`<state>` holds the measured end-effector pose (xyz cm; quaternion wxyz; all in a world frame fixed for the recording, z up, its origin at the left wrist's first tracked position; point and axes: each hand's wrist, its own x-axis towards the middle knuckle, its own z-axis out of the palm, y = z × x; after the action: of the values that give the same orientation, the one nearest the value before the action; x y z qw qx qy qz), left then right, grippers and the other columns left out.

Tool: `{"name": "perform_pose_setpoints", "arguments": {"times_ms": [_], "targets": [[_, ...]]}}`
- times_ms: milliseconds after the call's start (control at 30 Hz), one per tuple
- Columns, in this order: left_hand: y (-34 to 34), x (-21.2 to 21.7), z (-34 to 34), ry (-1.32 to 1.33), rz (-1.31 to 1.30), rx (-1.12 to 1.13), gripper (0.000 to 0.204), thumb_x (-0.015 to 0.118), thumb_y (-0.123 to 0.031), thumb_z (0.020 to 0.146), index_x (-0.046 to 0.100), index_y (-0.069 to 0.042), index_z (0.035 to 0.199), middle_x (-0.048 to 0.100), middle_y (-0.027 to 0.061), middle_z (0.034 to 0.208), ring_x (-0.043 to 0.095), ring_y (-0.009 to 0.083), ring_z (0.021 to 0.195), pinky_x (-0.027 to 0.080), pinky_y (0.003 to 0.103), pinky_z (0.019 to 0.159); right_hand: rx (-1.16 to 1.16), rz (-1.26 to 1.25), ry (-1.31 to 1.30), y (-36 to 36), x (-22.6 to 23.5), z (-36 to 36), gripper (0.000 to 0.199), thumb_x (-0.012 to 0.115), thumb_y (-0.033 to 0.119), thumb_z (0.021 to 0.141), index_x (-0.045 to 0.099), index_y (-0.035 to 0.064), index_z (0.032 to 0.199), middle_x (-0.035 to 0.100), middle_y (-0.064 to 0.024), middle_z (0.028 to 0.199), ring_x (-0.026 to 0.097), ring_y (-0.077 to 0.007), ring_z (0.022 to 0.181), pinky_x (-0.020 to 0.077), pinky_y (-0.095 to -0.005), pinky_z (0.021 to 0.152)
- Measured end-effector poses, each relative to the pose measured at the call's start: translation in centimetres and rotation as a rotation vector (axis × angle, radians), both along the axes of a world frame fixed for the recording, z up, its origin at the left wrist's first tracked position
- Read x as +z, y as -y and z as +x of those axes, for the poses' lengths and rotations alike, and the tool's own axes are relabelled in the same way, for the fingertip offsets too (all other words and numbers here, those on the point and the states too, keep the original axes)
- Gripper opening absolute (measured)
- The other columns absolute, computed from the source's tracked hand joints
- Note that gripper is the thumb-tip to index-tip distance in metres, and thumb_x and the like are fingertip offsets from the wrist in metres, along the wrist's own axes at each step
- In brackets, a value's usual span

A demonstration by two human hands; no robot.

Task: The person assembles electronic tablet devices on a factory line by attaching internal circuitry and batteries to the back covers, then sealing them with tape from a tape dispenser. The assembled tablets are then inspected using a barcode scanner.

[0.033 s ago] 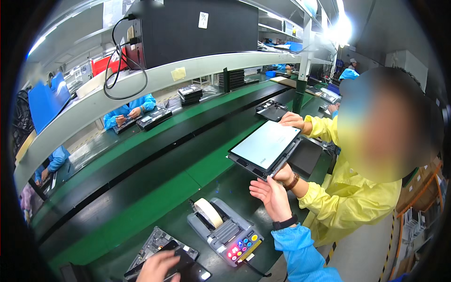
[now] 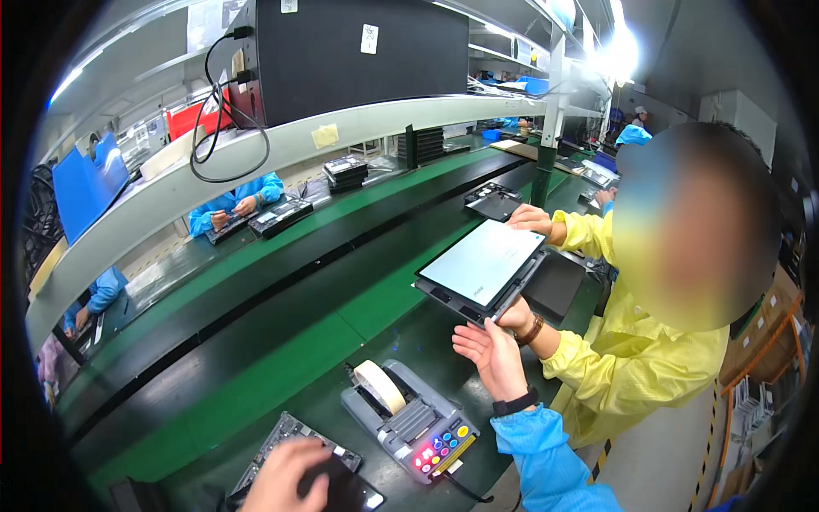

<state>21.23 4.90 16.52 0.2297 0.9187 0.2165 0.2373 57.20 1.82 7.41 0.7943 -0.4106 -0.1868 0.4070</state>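
The left hand [image 2: 286, 476] nudges upward, fingers apart over a glossy black rectangular panel [image 2: 348, 486]; the right hand [image 2: 495, 363], splayed, stays under the near corner of the white-lit, dark-framed rectangular screen [image 2: 482, 260], still steadied by a yellow-sleeved co-worker [image 2: 631, 367].

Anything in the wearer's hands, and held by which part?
Right hand at the near corner of the lit device, left hand over a dark panel; neither hold is certain.

A marked white label [image 2: 368, 38] stands on the black case [image 2: 324, 72], small dark lettering [image 2: 479, 291] on the lit screen [image 2: 482, 260]; the tape dispenser [image 2: 394, 432] shows a blurred red readout [image 2: 423, 458].
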Motion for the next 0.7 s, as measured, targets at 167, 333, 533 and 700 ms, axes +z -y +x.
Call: {"name": "perform_pose_setpoints", "arguments": {"times_ms": [167,333,533,700], "targets": [[-9.1,-0.9,11.1,0.260,-0.709,0.017,0.020,0.048,-0.010,0.088,0.058,0.000,0.103,0.061,0.0072,0.097,0.060,0.0171,0.090,0.049,0.029,0.076,-0.154,0.059,-0.027,-0.9,-1.0,1.6,0.035,0.036,0.023,0.098,0.046,-0.0094,0.109,0.061,-0.0240,0.104,0.064,-0.0305,0.090,0.0541,-0.0373,0.079],[-13.2,-1.7,18.0,0.230,-0.861,0.007,0.021,0.050,-0.011,0.086,0.058,0.000,0.102,0.062,0.0073,0.096,0.059,0.0159,0.089,0.049,0.030,0.074,-0.183,0.038,0.018,-0.2,0.8,1.3,0.033,0.031,0.017,0.096,0.046,-0.0096,0.108,0.061,-0.0242,0.101,0.064,-0.0309,0.089,0.0543,-0.0379,0.079],[-17.1,-4.6,27.5,0.331,-0.186,0.033,0.027,0.057,-0.020,0.082,0.058,0.004,0.094,0.063,0.0180,0.093,0.063,0.0290,0.080,0.050,0.037,0.075,-0.120,0.017,0.081,1.2,1.6,1.2,0.031,0.031,0.014,0.094,0.048,-0.0088,0.107,0.062,-0.0228,0.100,0.064,-0.0300,0.089,0.0540,-0.0380,0.079],[-16.8,-3.2,30.0,0.028,-1.183,-0.135,0.037,0.056,-0.029,0.091,0.056,0.003,0.110,0.063,0.0115,0.100,0.064,0.0223,0.087,0.054,0.036,0.076,-0.069,0.015,0.103,2.2,2.3,0.4,0.031,0.030,0.013,0.094,0.048,-0.0090,0.109,0.062,-0.0223,0.100,0.064,-0.0293,0.089,0.0536,-0.0378,0.080]]}}
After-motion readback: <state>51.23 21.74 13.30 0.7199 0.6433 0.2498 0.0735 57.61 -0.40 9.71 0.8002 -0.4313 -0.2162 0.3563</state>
